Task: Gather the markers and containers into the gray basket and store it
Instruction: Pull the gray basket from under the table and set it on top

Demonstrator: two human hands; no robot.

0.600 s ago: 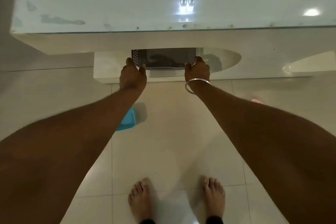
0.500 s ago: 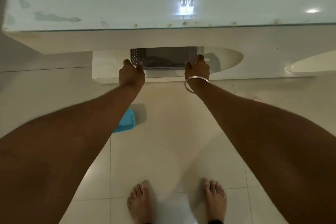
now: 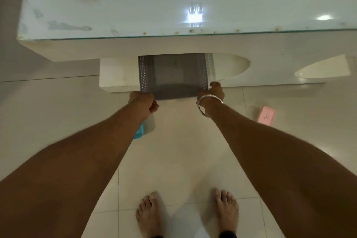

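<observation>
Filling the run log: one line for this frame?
phase: basket on lower shelf | left hand: grips gray basket near-left corner | right hand: grips near-right corner | basket: looks empty | floor: pink container

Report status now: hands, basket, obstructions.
Left hand and right hand grip gray basket at near corners. Basket half out from lower shelf, looks empty. Nothing blocking.

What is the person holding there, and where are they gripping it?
The gray basket, with both hands: the left hand at its near left corner, the right hand at its near right corner. It sits partly on the shelf under the table.
</observation>
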